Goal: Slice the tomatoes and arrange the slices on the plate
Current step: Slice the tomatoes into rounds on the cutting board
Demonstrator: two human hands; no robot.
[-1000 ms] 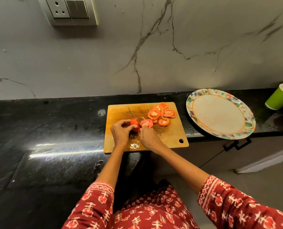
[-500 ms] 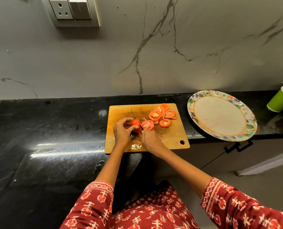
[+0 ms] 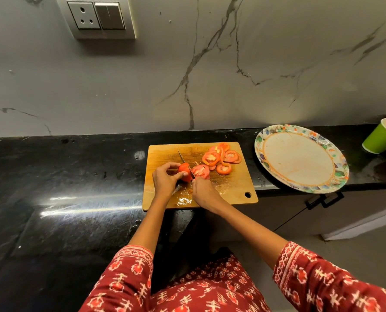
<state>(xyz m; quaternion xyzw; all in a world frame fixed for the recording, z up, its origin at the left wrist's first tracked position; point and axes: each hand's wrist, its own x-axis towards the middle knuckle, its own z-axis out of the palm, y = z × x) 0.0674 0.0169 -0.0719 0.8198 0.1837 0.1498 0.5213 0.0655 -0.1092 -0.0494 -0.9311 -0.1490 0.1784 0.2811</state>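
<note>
A wooden cutting board (image 3: 162, 199) lies on the black counter. My left hand (image 3: 165, 180) grips the remaining end of a red tomato (image 3: 183, 169) on the board. My right hand (image 3: 204, 192) holds a knife (image 3: 184, 161) whose blade runs through the tomato, tip pointing away from me. A fresh slice (image 3: 201, 171) leans just right of the blade. Several cut slices (image 3: 221, 157) lie piled at the board's far right. The round patterned plate (image 3: 264, 152) sits to the right of the board with no slices on it.
A green paper cup (image 3: 382, 136) stands at the far right of the counter. The plate overhangs the counter's front edge above a cabinet handle (image 3: 324, 200). A marble wall with a socket panel (image 3: 98, 16) rises behind. Tomato juice (image 3: 184, 200) wets the board's near edge.
The knife has kept working through the tomato end held by my left hand. Both hands stay in nearly the same place on the board.
</note>
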